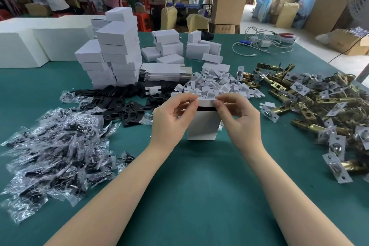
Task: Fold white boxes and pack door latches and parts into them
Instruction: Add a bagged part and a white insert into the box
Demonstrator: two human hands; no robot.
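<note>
While both hands work at the top of the box (202, 126), which stands upright on the green table (199, 195) between them, the main risk is the flap. The left hand (171, 118) and right hand (237, 112) each pinch an end of the lid flap with thumb and forefinger, other fingers loosely curled. A dark gap shows under the flap, so the lid looks not yet tucked. Uneven pressure could crease the thin card or tip the box; whatever is inside cannot be seen.

Bagged parts (54, 156) lie in a heap to the left, brass latches (319, 110) sprawl to the right, both near the wrists. Just beyond the box sit black plates (123, 104) and a mound of white inserts (217, 84), crowding the space behind it. Further back are flat blanks (165, 73) and stacked boxes (115, 52). Cables (265, 44) lie at the far edge.
</note>
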